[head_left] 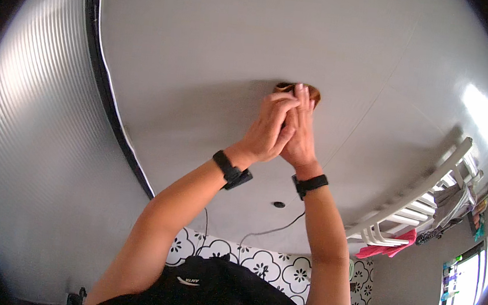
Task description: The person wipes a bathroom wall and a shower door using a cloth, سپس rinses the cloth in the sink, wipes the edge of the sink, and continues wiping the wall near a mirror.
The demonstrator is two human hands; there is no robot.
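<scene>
Both arms reach forward against a smooth grey wall (217, 54). My right hand (301, 129) lies with its fingers extended over a folded brown cloth (314, 94), pressed to the wall. My left hand (268, 122) overlaps the right one, its fingers bent across the back of it. Behind the hands most of the cloth is hidden; its edges show past the fingertips. From this angle I cannot tell whether the left fingers touch the cloth too. A black band (227, 168) circles the left wrist and another black band (311, 184) the right.
On the left stands a ribbed translucent panel (34, 112) with a black frame edge (103, 66). A white towel rack (413, 202) holds a pink cloth (388, 250) and other fabric at right. Below are a round black fitting (279, 205), a thin cable (258, 232) and patterned floor tiles (260, 263).
</scene>
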